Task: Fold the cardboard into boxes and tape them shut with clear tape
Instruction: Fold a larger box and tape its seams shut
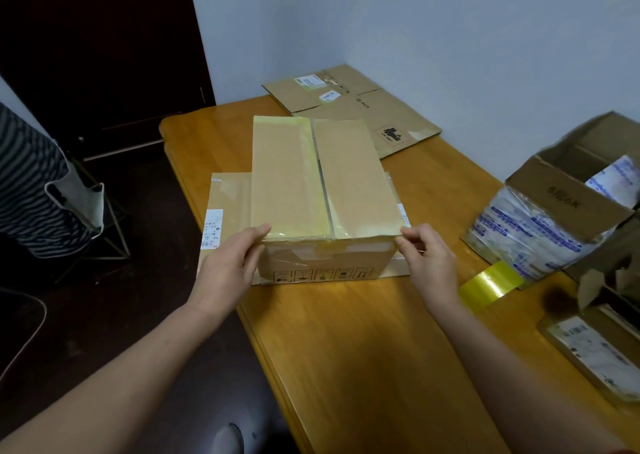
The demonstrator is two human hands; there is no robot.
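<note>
A brown cardboard box point(325, 190) is sitting near the middle of the honey-coloured wooden counter point(346, 349), with its two top flaps folded down and meeting along a lengthwise seam. Glossy tape is showing along the near top edge and down the front face, above a row of printed handling symbols. The left hand point(232, 263) is gripping the box at its near left top corner — thumb lying on the flap, fingers curling against the left side wall. The right hand point(429, 259) is pinching the near right top corner between thumb and bent fingers. The box is resting on a flattened sheet of brown cardboard point(228, 207), which is sticking out to the left and carrying a white shipping label.

A roll of clear yellowish tape point(491, 285) is lying on the counter to the right of the right hand, well apart from the box. It is sitting just beside an open brown carton point(561, 190) that is holding packs wrapped in white-and-blue printed plastic. Another flattened brown carton point(356, 110) is lying at the far end of the counter near the pale wall point(450, 37) — white labels and a red-framed warning sticker are showing on it. A flat labelled cardboard piece point(588, 353) is lying at the counter's right edge. Off to the left, a grey-and-white striped cloth point(27, 183) is hanging in front of a dark door point(104, 37).
</note>
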